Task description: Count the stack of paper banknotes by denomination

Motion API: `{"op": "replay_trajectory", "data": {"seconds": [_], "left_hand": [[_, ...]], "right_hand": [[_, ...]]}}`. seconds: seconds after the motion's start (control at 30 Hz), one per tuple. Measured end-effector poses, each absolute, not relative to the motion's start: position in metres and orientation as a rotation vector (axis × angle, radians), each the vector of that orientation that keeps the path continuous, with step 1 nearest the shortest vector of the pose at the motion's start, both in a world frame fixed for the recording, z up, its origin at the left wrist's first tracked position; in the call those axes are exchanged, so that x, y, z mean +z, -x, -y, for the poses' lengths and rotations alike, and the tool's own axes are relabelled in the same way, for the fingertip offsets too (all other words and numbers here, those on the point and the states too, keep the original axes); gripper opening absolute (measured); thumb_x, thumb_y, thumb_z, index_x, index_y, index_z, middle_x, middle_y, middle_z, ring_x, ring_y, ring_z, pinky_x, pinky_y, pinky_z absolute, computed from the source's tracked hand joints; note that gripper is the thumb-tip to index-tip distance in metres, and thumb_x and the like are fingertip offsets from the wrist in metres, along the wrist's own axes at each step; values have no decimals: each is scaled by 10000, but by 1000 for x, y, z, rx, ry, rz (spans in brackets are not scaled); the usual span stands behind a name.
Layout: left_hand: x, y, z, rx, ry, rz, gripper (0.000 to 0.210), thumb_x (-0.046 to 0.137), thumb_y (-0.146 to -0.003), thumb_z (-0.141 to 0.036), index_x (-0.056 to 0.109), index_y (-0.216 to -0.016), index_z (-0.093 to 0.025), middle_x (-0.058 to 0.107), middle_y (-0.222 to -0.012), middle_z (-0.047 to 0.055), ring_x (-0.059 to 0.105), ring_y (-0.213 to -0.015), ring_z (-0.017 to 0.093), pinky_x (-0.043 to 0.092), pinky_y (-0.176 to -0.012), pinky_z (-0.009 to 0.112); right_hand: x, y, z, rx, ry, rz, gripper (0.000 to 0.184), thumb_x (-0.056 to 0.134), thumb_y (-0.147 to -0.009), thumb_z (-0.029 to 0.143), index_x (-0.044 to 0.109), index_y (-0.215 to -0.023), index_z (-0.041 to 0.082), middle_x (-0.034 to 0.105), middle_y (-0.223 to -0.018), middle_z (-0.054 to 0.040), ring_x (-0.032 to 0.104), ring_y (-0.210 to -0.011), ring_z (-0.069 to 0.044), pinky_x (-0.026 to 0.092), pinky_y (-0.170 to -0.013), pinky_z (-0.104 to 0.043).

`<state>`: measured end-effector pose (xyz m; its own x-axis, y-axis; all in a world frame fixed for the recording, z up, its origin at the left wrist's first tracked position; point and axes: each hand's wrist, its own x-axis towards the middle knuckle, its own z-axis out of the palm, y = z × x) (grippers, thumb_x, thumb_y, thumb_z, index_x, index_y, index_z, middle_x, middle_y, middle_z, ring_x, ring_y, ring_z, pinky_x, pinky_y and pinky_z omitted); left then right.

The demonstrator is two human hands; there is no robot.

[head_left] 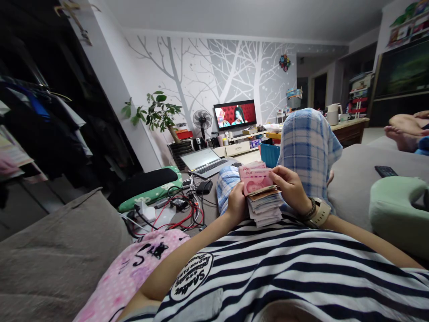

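A thick stack of banknotes (264, 205) is held over my lap, its folded lower edges fanning down toward my striped shirt. Pink 100 notes (256, 181) show at the top, bent upright. My left hand (237, 201) is closed around the left side of the stack. With thumb and fingers, my right hand (291, 185) pinches the upper right edge of a pink note. A braided bracelet and a pale watch (320, 213) sit on the right wrist. Raised knees in blue plaid trousers (301, 138) stand behind the notes.
Left of me lie an open laptop (208, 161), tangled cables (187, 210) and a pink blanket (147, 255). A remote (385, 171) and a green cushion (395, 210) are on the grey sofa at right. Another person's foot (400, 138) rests there. A television (234, 114) stands ahead.
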<state>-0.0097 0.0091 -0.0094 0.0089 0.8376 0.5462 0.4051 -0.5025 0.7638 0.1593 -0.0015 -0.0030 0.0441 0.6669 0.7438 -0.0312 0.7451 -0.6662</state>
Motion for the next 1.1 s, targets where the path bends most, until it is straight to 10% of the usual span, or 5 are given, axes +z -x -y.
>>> {"op": "replay_trajectory", "data": {"seconds": [1.1], "left_hand": [[-17, 14, -17, 1504, -2017, -1164, 250, 394, -828, -206, 607, -699, -202, 657, -810, 63, 559, -798, 206, 450, -860, 334]], "right_hand": [[-7, -162, 2, 527, 532, 1462, 275, 601, -866, 407, 594, -702, 186, 515, -662, 14, 446, -616, -122, 370, -574, -256]]}}
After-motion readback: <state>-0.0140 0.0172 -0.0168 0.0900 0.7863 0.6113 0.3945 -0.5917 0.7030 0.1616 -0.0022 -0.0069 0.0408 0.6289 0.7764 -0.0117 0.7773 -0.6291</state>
